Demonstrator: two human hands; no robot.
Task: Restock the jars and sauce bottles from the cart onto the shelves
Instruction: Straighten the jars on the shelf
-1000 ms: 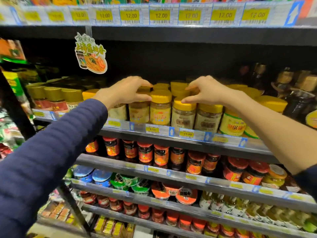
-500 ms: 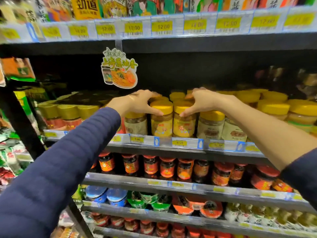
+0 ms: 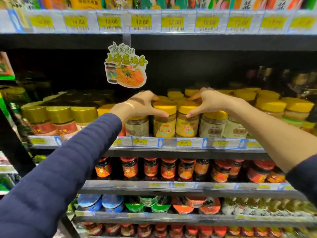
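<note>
Two yellow-lidded jars with yellow labels stand side by side at the front of the middle shelf (image 3: 171, 152). My left hand (image 3: 140, 105) curls over the lid of the left jar (image 3: 164, 125), thumb under the lid's rim. The right jar (image 3: 187, 126) is gripped the same way by my right hand (image 3: 210, 102), fingers on top and thumb at its side. Both jars rest on the shelf and touch each other. More yellow-lidded jars (image 3: 271, 105) fill the rows behind and to the right.
Gold-lidded jars (image 3: 58, 115) stand to the left on the same shelf. A paper promo sign (image 3: 126, 66) hangs above my left hand. Red-lidded sauce jars (image 3: 168, 169) fill the shelf below, and tubs sit lower down. No cart is in view.
My hands have come closer together, and the two yellow jars now stand touching at the shelf front. The view has tilted up and shifted left.
</note>
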